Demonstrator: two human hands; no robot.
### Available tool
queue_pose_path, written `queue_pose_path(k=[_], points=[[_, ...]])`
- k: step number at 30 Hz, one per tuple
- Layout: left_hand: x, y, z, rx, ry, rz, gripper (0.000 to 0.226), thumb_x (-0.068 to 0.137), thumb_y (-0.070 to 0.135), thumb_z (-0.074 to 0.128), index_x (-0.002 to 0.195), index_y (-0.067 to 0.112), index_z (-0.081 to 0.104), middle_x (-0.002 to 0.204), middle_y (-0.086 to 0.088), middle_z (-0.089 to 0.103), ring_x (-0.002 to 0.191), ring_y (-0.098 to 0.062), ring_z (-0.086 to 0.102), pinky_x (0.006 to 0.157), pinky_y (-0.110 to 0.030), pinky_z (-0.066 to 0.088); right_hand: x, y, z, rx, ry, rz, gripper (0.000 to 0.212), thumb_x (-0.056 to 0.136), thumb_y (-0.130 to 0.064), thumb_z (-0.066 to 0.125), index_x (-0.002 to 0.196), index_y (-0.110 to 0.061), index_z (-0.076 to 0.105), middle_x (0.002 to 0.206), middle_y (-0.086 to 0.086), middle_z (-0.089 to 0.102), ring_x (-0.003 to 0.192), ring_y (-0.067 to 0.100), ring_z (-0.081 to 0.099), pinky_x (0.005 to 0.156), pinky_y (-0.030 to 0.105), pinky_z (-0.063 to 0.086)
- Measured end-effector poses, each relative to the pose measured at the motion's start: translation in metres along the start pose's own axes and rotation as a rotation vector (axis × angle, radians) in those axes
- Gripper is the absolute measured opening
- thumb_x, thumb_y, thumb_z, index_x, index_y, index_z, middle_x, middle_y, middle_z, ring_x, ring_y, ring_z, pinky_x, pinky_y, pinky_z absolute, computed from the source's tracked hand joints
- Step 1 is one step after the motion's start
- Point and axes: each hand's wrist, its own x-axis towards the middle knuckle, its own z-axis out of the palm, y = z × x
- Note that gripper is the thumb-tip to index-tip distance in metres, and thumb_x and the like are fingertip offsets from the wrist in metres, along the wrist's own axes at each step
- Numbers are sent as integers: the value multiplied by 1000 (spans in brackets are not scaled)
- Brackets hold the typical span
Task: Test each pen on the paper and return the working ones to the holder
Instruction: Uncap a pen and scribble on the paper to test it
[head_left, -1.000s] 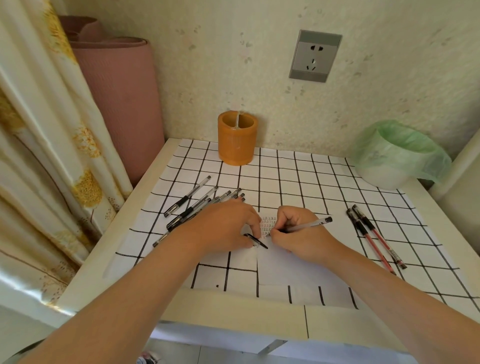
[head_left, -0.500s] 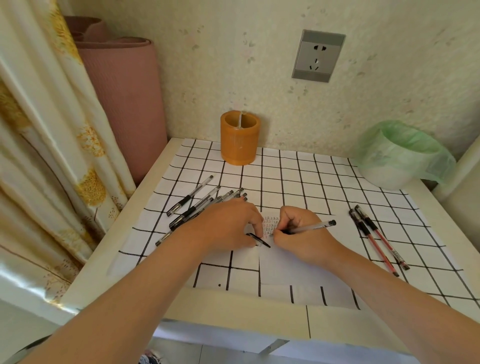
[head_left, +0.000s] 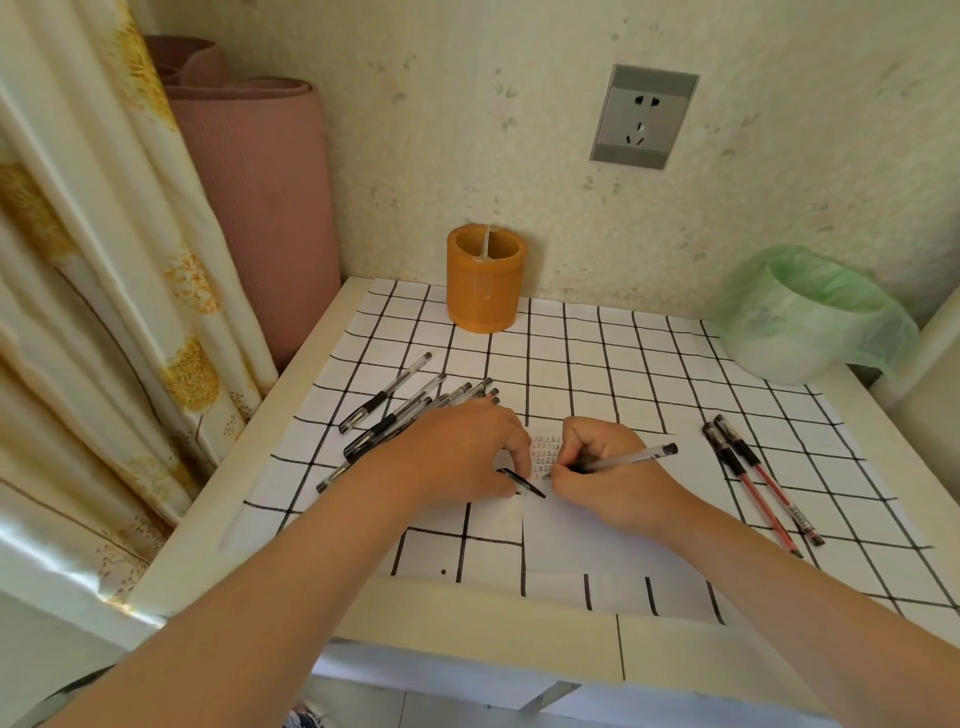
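Observation:
My right hand (head_left: 605, 470) grips a clear black pen (head_left: 631, 458) with its tip on the white paper (head_left: 576, 540), beside small rows of written marks (head_left: 545, 451). My left hand (head_left: 460, 449) lies on the paper's left edge and pinches a black pen cap (head_left: 522, 483). Several black pens (head_left: 400, 410) lie in a loose pile left of that hand. Two red pens (head_left: 758, 480) lie to the right. The orange holder (head_left: 485, 278) stands at the back by the wall.
A checked cloth (head_left: 597, 358) covers the small table. A bin with a green bag (head_left: 808, 317) sits at the back right. A rolled pink mat (head_left: 260, 208) and a curtain (head_left: 88, 260) stand to the left. A wall socket (head_left: 644, 117) is above.
Both hands stay in place on the paper; the pen in my right hand shifts only slightly. The view has drifted a little.

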Motion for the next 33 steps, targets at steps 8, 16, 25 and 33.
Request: queue_pose_path(k=[8,16,25,33], points=[[2,0,0,4,6,-4,15,86,38,72,100,37,73,128,22,57,125,-5,41,102,-42,43,-1,-5,-1,-19,-21,3,17,72,-9,66,66,-13,50,61,5,53,56,16,46,49,31,32],[0,-1,2,18,27,21,12,88,37,70,100,38,72,129,23,57,124,-3,42,101,-39,43,-1,-10,-3,167,142,111,12,87,3,65,79,-2,56,57,1,55,50,15,47,45,30,35],[-8,-4,-19,-51,161,-115,21,101,37,49,112,37,66,96,17,68,87,-4,60,81,-31,53,1,-24,-16,341,202,37,47,98,15,40,132,-11,58,109,17,67,77,29,70,63,41,60],[-10,0,-21,-114,248,-129,23,103,33,47,115,30,67,101,18,64,90,-2,56,81,-24,49,9,-36,-25,427,259,177,36,100,5,34,106,-21,57,103,10,65,57,23,53,47,33,42]])
